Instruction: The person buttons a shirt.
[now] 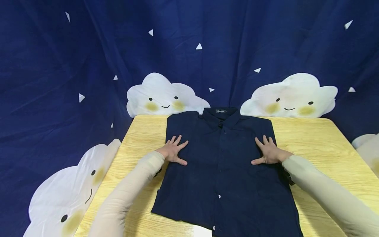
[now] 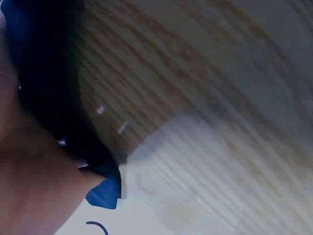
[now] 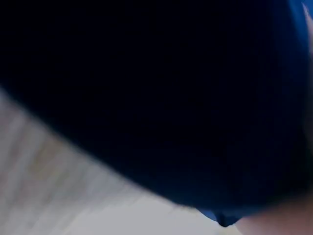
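Note:
A dark navy button-up shirt lies spread front side up, its collar at the table's far edge. My left hand rests on the shirt's left side with fingers straight and spread. On the opposite side my right hand lies the same way, fingers fanned out. Small white buttons show down the lower front. In the left wrist view the shirt's dark edge runs beside the blurred hand. Dark cloth fills most of the right wrist view.
The shirt lies on a light wooden table. Behind and beside it hangs a dark blue curtain printed with white smiling clouds and small triangles. A white patch shows under the shirt's bottom hem.

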`<state>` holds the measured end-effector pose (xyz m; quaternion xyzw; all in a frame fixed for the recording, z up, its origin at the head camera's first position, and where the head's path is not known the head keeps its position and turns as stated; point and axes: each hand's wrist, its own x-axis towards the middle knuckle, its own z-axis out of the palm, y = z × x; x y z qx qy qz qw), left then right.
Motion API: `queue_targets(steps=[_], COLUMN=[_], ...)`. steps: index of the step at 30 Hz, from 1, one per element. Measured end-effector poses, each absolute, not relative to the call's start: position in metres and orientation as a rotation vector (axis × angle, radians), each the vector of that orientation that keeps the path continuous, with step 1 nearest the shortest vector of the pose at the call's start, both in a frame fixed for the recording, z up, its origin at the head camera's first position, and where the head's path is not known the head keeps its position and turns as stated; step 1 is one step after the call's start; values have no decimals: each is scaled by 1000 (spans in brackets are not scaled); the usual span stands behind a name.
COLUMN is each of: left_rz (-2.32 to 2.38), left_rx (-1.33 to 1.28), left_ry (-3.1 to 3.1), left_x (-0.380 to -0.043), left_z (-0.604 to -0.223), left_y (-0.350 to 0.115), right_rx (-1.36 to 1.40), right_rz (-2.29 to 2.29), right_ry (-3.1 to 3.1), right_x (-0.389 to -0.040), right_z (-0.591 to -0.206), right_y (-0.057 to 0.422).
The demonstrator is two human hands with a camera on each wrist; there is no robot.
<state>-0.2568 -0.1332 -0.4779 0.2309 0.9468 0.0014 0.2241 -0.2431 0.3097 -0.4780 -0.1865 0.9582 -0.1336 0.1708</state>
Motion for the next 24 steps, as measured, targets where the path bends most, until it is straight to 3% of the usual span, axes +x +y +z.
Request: queue_targets(steps=[18, 24], left_rz=[30, 58], left_rx=[514, 750], left_ry=[2632, 2728], left_x=[-237, -210], left_z=[-467, -445], left_y=[-127, -97], right_rx=[-488, -517], right_rz=[-297, -227], right_ry=[2660, 2812], right_x=[-271, -296], right_z=[-468, -453], right_y=[309, 297])
